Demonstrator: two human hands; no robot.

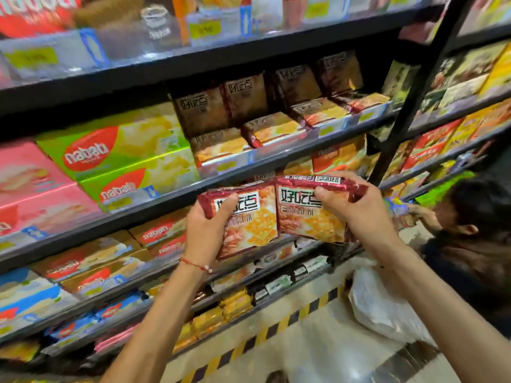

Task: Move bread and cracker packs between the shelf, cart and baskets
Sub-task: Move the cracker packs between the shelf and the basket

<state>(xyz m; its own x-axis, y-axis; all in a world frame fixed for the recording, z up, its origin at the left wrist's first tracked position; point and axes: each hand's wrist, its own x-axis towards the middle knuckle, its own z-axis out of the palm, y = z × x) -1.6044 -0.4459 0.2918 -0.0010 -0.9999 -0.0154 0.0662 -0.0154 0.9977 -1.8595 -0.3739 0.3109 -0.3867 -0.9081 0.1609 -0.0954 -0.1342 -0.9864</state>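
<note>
Left hand (210, 230) grasps one red cracker pack (254, 217) and right hand (356, 208) pinches a second pack (309, 214), held side by side (edges touching) just before the shelf (124, 219). Seemingly mid-transfer, though whether stocking or removing is unclear. Next: carry both level to their destination.

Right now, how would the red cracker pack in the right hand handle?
Probably stiff: the red cracker pack looks flat though the right hand grips only its top edge. Likely light, since one hand holds it up. Its glossy wrapper may be slippery.
</note>
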